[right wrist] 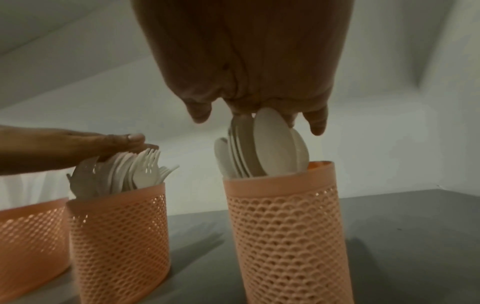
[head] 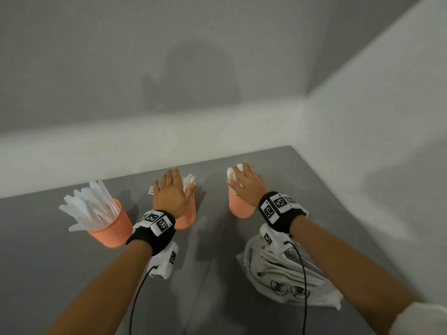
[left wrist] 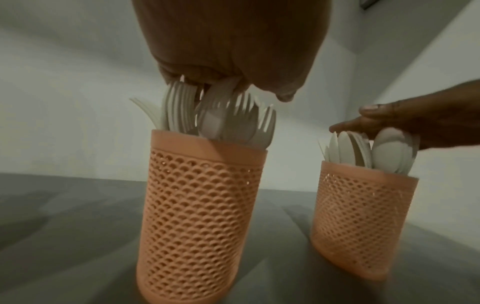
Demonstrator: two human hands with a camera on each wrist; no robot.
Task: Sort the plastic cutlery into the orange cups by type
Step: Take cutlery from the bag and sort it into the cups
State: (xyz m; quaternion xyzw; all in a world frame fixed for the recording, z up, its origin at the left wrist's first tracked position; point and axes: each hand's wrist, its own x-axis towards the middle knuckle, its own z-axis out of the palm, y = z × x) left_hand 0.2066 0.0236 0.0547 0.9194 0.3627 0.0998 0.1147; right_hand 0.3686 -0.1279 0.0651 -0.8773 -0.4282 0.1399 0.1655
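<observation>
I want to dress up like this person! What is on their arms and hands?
Bare forearms. Each wrist has a black band with black-and-white square code tags, a white box underneath and a thin black cable. A white sleeve edge shows.

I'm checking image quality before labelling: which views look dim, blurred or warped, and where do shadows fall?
Head view: soft overall, a blurred shadow on the back wall, table edge bowed. Left wrist view: dim, left hand dark and soft, forks smeared. Right wrist view: dim, spoons clearer.
</observation>
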